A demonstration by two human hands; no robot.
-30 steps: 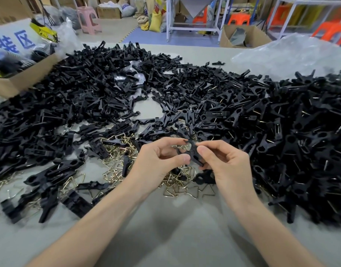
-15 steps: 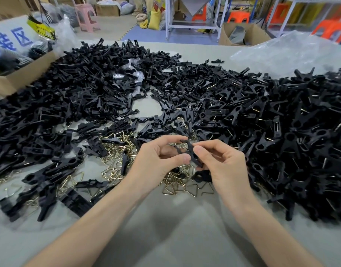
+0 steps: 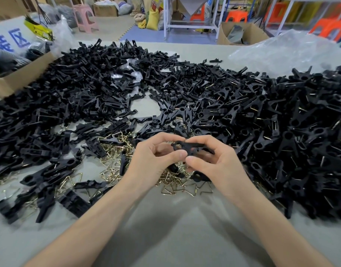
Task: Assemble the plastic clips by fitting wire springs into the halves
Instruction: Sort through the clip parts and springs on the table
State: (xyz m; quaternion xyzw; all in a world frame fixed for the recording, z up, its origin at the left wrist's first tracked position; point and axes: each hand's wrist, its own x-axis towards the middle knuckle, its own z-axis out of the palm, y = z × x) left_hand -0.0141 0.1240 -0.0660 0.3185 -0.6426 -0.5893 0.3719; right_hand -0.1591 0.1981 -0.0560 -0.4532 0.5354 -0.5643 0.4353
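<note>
A black plastic clip is held just above the table between both hands. My left hand pinches its left end with thumb and curled fingers. My right hand grips its right part, thumb pressed against the underside. Whether a spring sits in the clip is hidden by the fingers. Beneath the hands lies a heap of brass-coloured triangular wire springs. Loose black clip halves cover the table's left and middle. Assembled black clips are piled on the right.
An open cardboard box with dark contents stands at the far left. A crumpled clear plastic bag lies at the back right. The grey table runs bare near me. Stools, shelves and boxes stand on the floor beyond.
The clip between my hands has turned from nearly upright to lying roughly level. Both hands stay in the same place, still gripping it.
</note>
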